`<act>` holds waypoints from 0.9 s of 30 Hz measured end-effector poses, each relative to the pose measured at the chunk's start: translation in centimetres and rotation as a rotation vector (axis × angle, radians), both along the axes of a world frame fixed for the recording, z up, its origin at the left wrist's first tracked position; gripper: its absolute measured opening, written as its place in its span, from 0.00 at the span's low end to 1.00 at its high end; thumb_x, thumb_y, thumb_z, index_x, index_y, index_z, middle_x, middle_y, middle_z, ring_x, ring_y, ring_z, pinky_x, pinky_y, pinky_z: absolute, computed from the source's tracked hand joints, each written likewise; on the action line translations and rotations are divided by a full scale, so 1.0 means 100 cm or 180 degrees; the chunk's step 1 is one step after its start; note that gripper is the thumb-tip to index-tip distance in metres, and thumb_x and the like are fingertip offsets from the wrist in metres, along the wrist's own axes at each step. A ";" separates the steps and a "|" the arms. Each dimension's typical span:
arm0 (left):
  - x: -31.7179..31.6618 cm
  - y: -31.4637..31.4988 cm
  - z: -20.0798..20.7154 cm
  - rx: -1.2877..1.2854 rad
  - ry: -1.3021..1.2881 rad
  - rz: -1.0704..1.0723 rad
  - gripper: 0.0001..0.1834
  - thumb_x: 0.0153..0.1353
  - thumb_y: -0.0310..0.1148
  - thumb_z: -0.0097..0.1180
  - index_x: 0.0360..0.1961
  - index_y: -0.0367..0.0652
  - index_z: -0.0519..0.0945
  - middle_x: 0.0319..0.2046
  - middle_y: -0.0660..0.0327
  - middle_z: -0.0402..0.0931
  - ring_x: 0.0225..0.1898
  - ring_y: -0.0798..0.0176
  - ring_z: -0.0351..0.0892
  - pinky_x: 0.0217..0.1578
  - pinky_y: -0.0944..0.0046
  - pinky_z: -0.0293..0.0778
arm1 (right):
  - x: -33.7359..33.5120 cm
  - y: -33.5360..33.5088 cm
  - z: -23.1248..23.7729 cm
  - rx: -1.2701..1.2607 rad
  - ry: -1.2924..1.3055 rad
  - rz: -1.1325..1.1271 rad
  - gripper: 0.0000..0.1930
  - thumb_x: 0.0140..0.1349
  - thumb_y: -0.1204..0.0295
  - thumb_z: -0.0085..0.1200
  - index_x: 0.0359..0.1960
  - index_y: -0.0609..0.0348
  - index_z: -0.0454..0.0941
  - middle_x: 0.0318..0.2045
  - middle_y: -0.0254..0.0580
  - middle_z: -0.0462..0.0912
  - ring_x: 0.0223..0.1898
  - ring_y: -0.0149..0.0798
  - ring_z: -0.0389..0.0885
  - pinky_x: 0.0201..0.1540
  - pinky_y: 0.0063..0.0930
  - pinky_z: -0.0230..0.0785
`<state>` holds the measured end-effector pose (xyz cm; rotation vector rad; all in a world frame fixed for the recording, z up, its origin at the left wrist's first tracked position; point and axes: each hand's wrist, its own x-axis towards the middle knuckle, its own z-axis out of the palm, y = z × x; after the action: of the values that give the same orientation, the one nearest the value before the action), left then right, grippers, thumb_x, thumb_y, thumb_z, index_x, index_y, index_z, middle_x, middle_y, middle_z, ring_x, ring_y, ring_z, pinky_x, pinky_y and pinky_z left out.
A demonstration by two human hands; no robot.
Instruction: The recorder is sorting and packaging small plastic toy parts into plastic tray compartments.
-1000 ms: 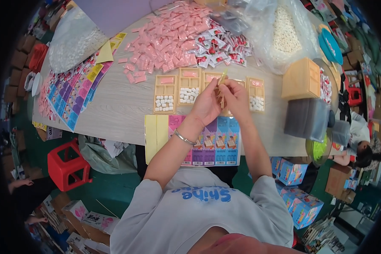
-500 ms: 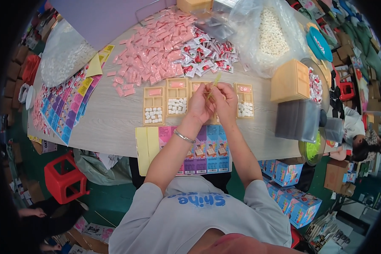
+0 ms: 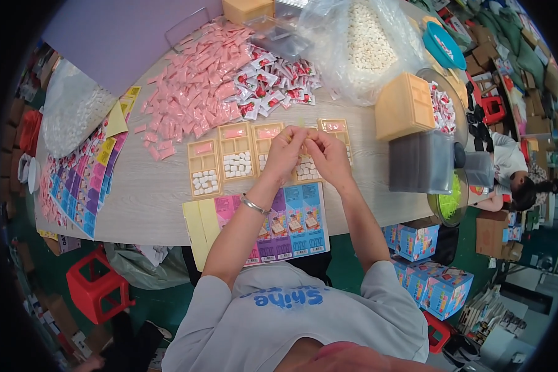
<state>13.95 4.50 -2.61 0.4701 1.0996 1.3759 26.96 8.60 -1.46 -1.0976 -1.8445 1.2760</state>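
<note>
My left hand [image 3: 286, 152] and my right hand [image 3: 330, 157] meet above a row of cream compartment trays [image 3: 221, 147], their fingertips pinched together. Thin yellow-green plastic pieces [image 3: 302, 122] show only faintly above the fingertips; the rest is hidden by my fingers. Each tray that I can see well has a pink packet [image 3: 234, 132] in its top section and small white marshmallow-like pieces [image 3: 205, 182] in a lower one. My hands and wrists cover parts of the middle trays. Under my forearms lies a sheet of colourful printed card [image 3: 291, 226].
Behind the trays are piles of pink packets [image 3: 195, 87] and strawberry-print sachets [image 3: 273, 87], and a clear bag of white pieces [image 3: 371, 49]. To the right stand stacked cream trays [image 3: 403, 108], dark clear containers [image 3: 420, 162] and a bowl of green pieces [image 3: 451, 199]. More printed sheets [image 3: 93, 173] lie left.
The view has shifted, so the table contents appear further left. My fingertips have come closer together, and the yellow-green pieces, plain before, are now mostly hidden.
</note>
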 end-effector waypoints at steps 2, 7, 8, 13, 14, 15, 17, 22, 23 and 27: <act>-0.002 0.001 -0.007 -0.0057 0.0012 0.0087 0.13 0.73 0.43 0.52 0.37 0.47 0.77 0.18 0.76 0.58 0.15 0.80 0.52 0.15 0.75 0.49 | 0.005 0.002 0.000 -0.0116 0.0086 0.0012 0.09 0.67 0.72 0.56 0.42 0.66 0.82 0.27 0.41 0.84 0.26 0.27 0.79 0.32 0.22 0.72; -0.022 0.002 -0.009 -0.0054 -0.0523 0.0388 0.10 0.72 0.40 0.54 0.36 0.46 0.77 0.19 0.76 0.59 0.16 0.81 0.52 0.15 0.75 0.50 | 0.027 0.028 0.001 0.0284 -0.0369 0.0028 0.07 0.63 0.73 0.59 0.40 0.59 0.86 0.32 0.40 0.86 0.34 0.35 0.82 0.39 0.31 0.74; -0.025 0.001 -0.007 -0.0033 -0.0633 0.0373 0.10 0.73 0.40 0.53 0.36 0.46 0.77 0.19 0.76 0.59 0.15 0.81 0.51 0.15 0.75 0.50 | 0.034 0.044 0.000 0.0291 -0.0368 0.0027 0.07 0.63 0.73 0.59 0.40 0.59 0.86 0.32 0.40 0.86 0.34 0.35 0.82 0.39 0.31 0.74; -0.023 -0.005 0.003 -0.0173 -0.0908 0.0203 0.10 0.73 0.39 0.53 0.38 0.46 0.78 0.18 0.76 0.58 0.15 0.81 0.50 0.15 0.76 0.49 | 0.053 0.082 -0.017 0.2396 -0.1606 -0.0052 0.08 0.56 0.72 0.62 0.37 0.54 0.88 0.33 0.39 0.83 0.45 0.47 0.77 0.50 0.40 0.69; -0.025 -0.006 0.001 -0.0141 -0.0919 0.0172 0.09 0.73 0.39 0.54 0.39 0.46 0.79 0.18 0.76 0.57 0.15 0.81 0.49 0.15 0.76 0.48 | 0.048 0.079 -0.016 0.2394 -0.1578 -0.0015 0.08 0.56 0.72 0.62 0.37 0.54 0.88 0.33 0.39 0.83 0.45 0.47 0.77 0.50 0.40 0.69; -0.026 -0.007 -0.001 -0.0112 -0.0936 0.0139 0.09 0.73 0.39 0.54 0.39 0.46 0.79 0.18 0.77 0.57 0.15 0.81 0.49 0.15 0.76 0.48 | 0.043 0.071 -0.010 0.2385 -0.1206 -0.0164 0.08 0.57 0.71 0.62 0.38 0.54 0.88 0.33 0.39 0.84 0.43 0.45 0.78 0.47 0.38 0.70; -0.023 -0.004 -0.001 -0.0044 -0.0821 0.0084 0.09 0.72 0.39 0.54 0.39 0.46 0.80 0.18 0.77 0.58 0.15 0.81 0.50 0.16 0.76 0.49 | 0.035 0.053 0.009 0.2355 -0.0842 -0.0318 0.08 0.58 0.71 0.63 0.38 0.55 0.88 0.32 0.39 0.84 0.40 0.42 0.79 0.44 0.35 0.71; -0.015 -0.008 -0.002 -0.0092 -0.0055 0.0151 0.10 0.71 0.39 0.56 0.41 0.45 0.83 0.18 0.78 0.63 0.16 0.82 0.53 0.16 0.77 0.50 | 0.001 0.025 0.011 -0.0899 0.0094 0.0530 0.09 0.62 0.72 0.62 0.43 0.55 0.88 0.29 0.38 0.85 0.30 0.30 0.77 0.35 0.26 0.70; -0.016 -0.008 -0.005 -0.0043 0.0127 0.0147 0.10 0.71 0.39 0.56 0.43 0.45 0.83 0.19 0.78 0.62 0.16 0.83 0.53 0.16 0.77 0.49 | 0.002 0.026 0.005 -0.0902 0.0099 0.0538 0.09 0.62 0.72 0.62 0.43 0.55 0.88 0.29 0.38 0.85 0.30 0.30 0.77 0.35 0.26 0.70; -0.030 -0.020 -0.006 -0.0243 0.0136 0.0125 0.15 0.71 0.39 0.57 0.52 0.42 0.82 0.19 0.79 0.59 0.16 0.83 0.51 0.15 0.77 0.47 | 0.008 0.035 -0.001 0.0691 -0.0654 0.0209 0.07 0.60 0.71 0.63 0.38 0.56 0.88 0.28 0.37 0.83 0.32 0.38 0.79 0.34 0.31 0.71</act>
<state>10.96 2.53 -3.25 0.4261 1.1974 1.3583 27.78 12.14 -1.60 -1.0898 -2.1308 0.9993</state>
